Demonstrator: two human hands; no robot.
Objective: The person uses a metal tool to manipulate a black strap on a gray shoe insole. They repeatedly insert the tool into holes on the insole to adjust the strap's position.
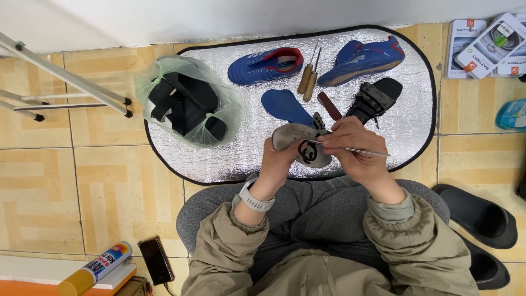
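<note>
The grey sole (pixel 298 143) is in the air above the lap, in front of the person, over the near edge of the silver mat (pixel 241 148). It has a black strap part on its face. The left hand (pixel 279 159) holds the sole from below, the fingers closed around its near edge. The right hand (pixel 353 148) is just to the right of the sole and touches it; its fingers are closed on a thin metal awl (pixel 359 150). The tip of the awl points left and meets the sole, and the other end sticks out to the right, past the hand. A white watch (pixel 255 198) is on the left wrist.

Just beyond the fingers, on the mat, lie a blue insole (pixel 285 105), a dark red handle (pixel 329 105) and a black sandal (pixel 377 98). Farther from the fingers are two wooden-handled tools (pixel 308 81) lying side by side, between two blue shoes (pixel 267 64) (pixel 364 55).

Far left of the left hand, a green plastic bag (pixel 189 101) with black shoes inside lies on the edge of the mat. Left of it are the white legs of a stand (pixel 66 82). On the tiled floor (pixel 109 186), near the left elbow, lie a black phone (pixel 156 260) and a yellow spray can (pixel 96 269). Right of the right arm are black slippers (pixel 485 219), and far beyond them some boxes (pixel 485 46).
</note>
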